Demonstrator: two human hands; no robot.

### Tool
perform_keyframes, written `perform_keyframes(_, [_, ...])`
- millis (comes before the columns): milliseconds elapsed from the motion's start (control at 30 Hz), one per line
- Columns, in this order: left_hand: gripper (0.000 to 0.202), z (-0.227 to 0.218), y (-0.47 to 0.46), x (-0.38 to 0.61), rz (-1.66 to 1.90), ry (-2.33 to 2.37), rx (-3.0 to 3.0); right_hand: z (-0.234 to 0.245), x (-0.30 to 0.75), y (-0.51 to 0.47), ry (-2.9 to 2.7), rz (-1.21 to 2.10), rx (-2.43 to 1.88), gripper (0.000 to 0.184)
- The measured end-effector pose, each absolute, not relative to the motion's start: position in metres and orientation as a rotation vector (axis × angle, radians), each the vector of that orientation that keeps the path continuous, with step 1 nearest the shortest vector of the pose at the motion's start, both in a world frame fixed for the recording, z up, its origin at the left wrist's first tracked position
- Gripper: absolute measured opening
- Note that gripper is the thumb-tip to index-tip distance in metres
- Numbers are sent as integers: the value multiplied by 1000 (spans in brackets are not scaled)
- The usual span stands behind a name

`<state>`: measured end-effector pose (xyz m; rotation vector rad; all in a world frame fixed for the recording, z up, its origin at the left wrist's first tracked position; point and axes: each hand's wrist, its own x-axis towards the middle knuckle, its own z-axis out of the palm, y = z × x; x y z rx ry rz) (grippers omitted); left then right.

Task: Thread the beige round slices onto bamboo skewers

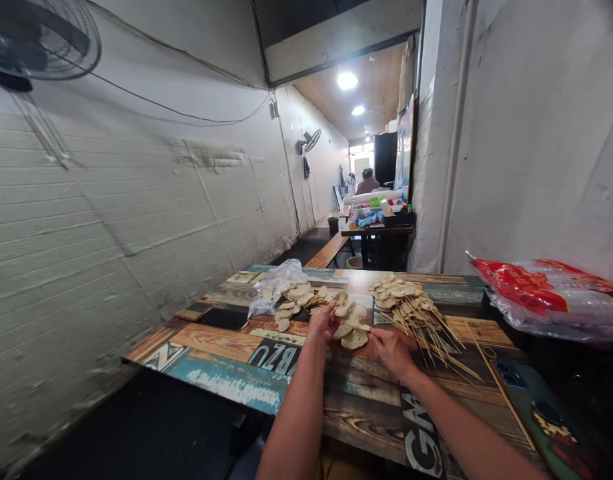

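Several thin, pale round slices [353, 337] lie and hang in a cluster between my two hands, above the table. My left hand [323, 321] is closed on the slices at the cluster's left edge. On the other side, my right hand [390, 350] pinches what looks like the end of a thin wooden skewer, mostly hidden by the fingers and slices. A loose pile of slices [296, 300] lies to the left, beside a clear plastic bag [281, 275]. Right of my hands, skewered slices [399, 293] are heaped, with their bare sticks [439, 340] pointing toward me.
The patterned wooden table [226, 373] carries a flat black object [223, 318] at left. A dark green phone [531, 393] and a red-and-clear plastic package [546, 287] are at right. Beyond stand a bench [329, 252] and a cluttered table [376, 231]; a person [368, 183] sits farther back.
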<state>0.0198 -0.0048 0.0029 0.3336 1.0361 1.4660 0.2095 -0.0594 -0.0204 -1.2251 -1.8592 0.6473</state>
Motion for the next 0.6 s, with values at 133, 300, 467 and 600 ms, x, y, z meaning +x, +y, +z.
perform_keyframes(133, [19,6,-6,18,1446,1056,268,-15,210,-61,-1864,710,-1200,38])
perform_keyframes(300, [26,17,-15,19,1426,1045,264,-11,208,-61,-1846,832,-1161,44])
perform_keyframes(467, [39,27,-25,27,1327,916,342,-12,204,-59,-1771,964,-1139,43])
perform_keyframes(600, [36,25,-29,39,1161,744,411,-14,203,-58,-1697,967,-1134,39])
